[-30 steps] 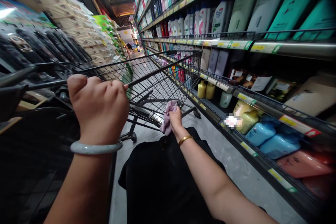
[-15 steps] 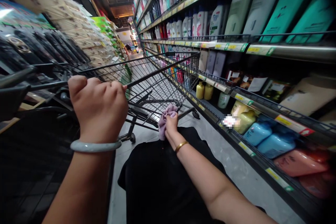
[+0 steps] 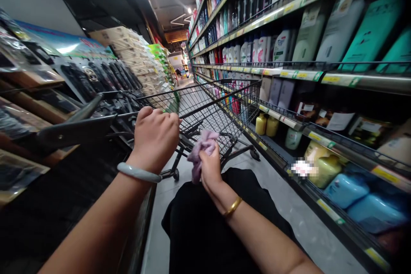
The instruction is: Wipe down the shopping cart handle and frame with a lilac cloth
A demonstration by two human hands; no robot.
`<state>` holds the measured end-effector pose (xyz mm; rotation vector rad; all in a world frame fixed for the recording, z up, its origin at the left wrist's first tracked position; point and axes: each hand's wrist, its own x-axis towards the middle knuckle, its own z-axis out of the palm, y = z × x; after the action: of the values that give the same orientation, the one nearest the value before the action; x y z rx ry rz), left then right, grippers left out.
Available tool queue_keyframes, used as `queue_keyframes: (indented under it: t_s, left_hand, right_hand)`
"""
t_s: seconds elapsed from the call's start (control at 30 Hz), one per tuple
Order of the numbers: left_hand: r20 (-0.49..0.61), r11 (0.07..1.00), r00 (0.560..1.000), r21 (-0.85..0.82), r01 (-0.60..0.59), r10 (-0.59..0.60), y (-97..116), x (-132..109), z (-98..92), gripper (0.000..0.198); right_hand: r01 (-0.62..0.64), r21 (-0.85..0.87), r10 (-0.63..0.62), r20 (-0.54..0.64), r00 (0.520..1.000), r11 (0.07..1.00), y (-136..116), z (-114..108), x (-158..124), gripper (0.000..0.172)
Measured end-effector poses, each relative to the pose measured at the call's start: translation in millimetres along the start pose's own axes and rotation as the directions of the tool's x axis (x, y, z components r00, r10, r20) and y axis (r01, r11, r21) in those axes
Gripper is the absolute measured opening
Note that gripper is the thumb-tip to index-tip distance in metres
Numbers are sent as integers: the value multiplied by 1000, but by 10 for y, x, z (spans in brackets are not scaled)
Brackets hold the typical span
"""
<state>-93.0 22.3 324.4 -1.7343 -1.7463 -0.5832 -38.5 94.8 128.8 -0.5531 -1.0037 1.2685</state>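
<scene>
My left hand (image 3: 157, 139), with a pale bangle on its wrist, is closed in a fist around the dark bar of a shopping cart (image 3: 210, 107). Its knuckles face up, and the gripped part of the bar is hidden beneath the fingers. My right hand (image 3: 211, 166) wears a gold bracelet and pinches a crumpled light purple cloth (image 3: 197, 160). That cloth hangs over my lap, just right of my left hand and in front of the wire basket, apparently without touching my left hand.
Shelves of shampoo bottles (image 3: 282, 47) line the right side, with pump bottles (image 3: 348, 190) low down. Packaged goods (image 3: 112, 77) hang and stack on the left. A cart wheel (image 3: 254, 154) stands close to the bottom shelf. The tiled floor (image 3: 189, 90) runs ahead along the aisle.
The view has turned left, so shelves and cart sit further right and lower. My right hand has brought the cloth nearer to my left hand, which keeps its grip on the cart.
</scene>
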Motion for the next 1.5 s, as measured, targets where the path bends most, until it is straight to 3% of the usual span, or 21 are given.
queue_keyframes:
  t_s: [0.1, 0.2, 0.3, 0.37, 0.4, 0.5, 0.53, 0.57, 0.6, 0.7, 0.77, 0.9, 0.97, 1.1, 1.13, 1.2, 1.27, 1.33, 1.43, 1.5]
  left_hand:
    - [75, 928, 994, 359, -97, 75, -60, -12, -327, 29]
    - [-32, 851, 998, 525, -30, 55, -233, -78, -731, 42]
    - [-76, 754, 993, 646, 117, -89, -423, -195, -1036, 59]
    - [-44, 708, 979, 684, 176, -201, -495, -264, -1112, 68]
    - [-38, 701, 970, 685, 201, -241, -510, -288, -1114, 72]
    - [-83, 723, 953, 633, 276, -292, -499, -318, -1043, 72]
    - [-96, 733, 952, 617, 287, -292, -487, -318, -1013, 70]
    - [-100, 740, 952, 608, 289, -290, -476, -317, -986, 69]
    - [-107, 742, 951, 602, 295, -291, -467, -315, -965, 68]
    - [-169, 730, 938, 591, 343, -304, -458, -312, -924, 69]
    - [-203, 731, 931, 576, 365, -305, -468, -317, -910, 69]
    - [-221, 751, 934, 556, 356, -279, -497, -332, -903, 67]
    - [-209, 765, 940, 546, 340, -269, -502, -335, -909, 67]
    - [-204, 780, 941, 526, 339, -271, -507, -326, -912, 63]
    - [-214, 776, 937, 525, 350, -277, -511, -323, -909, 62]
    - [-237, 764, 926, 524, 376, -293, -521, -321, -903, 60]
    - [-251, 758, 920, 524, 389, -300, -532, -328, -902, 58]
    - [-252, 764, 925, 524, 376, -283, -536, -343, -907, 58]
    - [-274, 781, 930, 512, 356, -245, -524, -363, -907, 58]
    - [-303, 786, 922, 496, 369, -241, -510, -365, -894, 56]
  right_hand:
    - [224, -3, -221, 148, 964, 975, -387, 208, -39, 22]
    - [380, -24, -361, 263, 895, 925, -491, 270, 76, 25]
    - [385, -78, -365, 193, 911, 920, -507, 328, 133, 24]
    - [468, -106, -440, 210, 873, 877, -627, 430, 89, 20]
    - [550, -108, -507, 273, 818, 828, -727, 500, 58, 17]
    - [795, -69, -678, 481, 556, 603, -1091, 742, 48, 17]
    - [841, -77, -697, 523, 491, 535, -1199, 814, 89, 18]
    - [868, -104, -695, 557, 455, 486, -1291, 876, 149, 19]
    - [876, -150, -680, 575, 455, 458, -1363, 925, 218, 21]
    - [831, -310, -611, 568, 552, 462, -1475, 992, 383, 25]
    - [813, -352, -598, 553, 580, 464, -1468, 970, 391, 26]
    - [887, -275, -605, 654, 455, 370, -1235, 748, 278, 30]
    - [897, -273, -584, 686, 434, 347, -1030, 582, 259, 31]
    - [815, -345, -590, 566, 576, 465, -767, 427, 247, 26]
    - [807, -328, -602, 541, 587, 491, -781, 462, 225, 24]
    - [833, -245, -644, 541, 541, 495, -895, 601, 162, 24]
    - [881, -163, -698, 553, 455, 445, -1037, 758, 112, 26]
    - [909, -151, -744, 531, 406, 388, -1085, 829, 104, 25]
    - [927, -211, -786, 490, 376, 311, -872, 677, 157, 24]
    - [912, -253, -775, 483, 408, 322, -634, 478, 190, 24]
